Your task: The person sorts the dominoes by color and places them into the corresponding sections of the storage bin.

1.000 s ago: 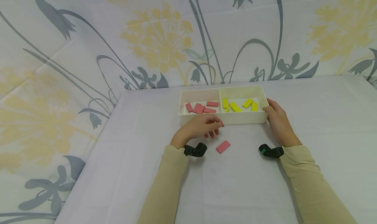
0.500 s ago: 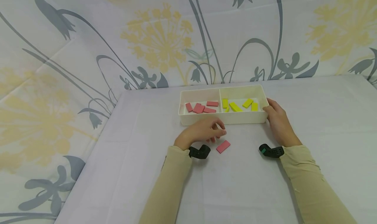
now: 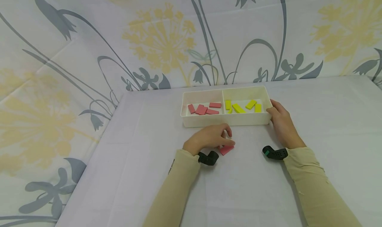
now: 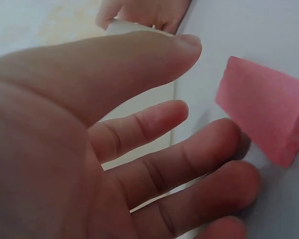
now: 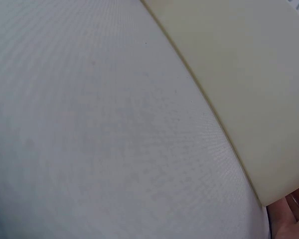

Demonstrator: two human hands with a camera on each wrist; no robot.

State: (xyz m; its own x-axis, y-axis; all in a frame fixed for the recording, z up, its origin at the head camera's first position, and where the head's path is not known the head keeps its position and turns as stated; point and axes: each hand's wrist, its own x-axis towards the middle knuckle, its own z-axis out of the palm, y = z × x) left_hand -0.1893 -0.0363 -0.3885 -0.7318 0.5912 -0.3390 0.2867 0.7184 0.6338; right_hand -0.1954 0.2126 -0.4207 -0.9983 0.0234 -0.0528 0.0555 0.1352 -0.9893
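A flat pink rectangular block (image 3: 226,150) lies on the white tablecloth in front of a two-part white box (image 3: 249,120). My left hand (image 3: 209,136) is over the block's far edge, covering part of it in the head view. In the left wrist view, the thumb and fingers are spread apart with nothing between them, and the pink block (image 4: 261,110) is just beyond the fingertips. My right hand (image 3: 283,125) grips the right end of the box, thumb at its front corner. Only a bit of its fingers (image 5: 284,221) shows at the box corner in the right wrist view.
Several pink blocks (image 3: 202,110) lie in the box's left compartment and several yellow blocks (image 3: 238,108) in its right one, with a divider between. Behind the box rises a flower-patterned cloth (image 3: 167,37), which continues along the left side.
My left hand has moved right and toward the front, from beside the box's front wall to over the loose pink block. The right hand and box stay put.
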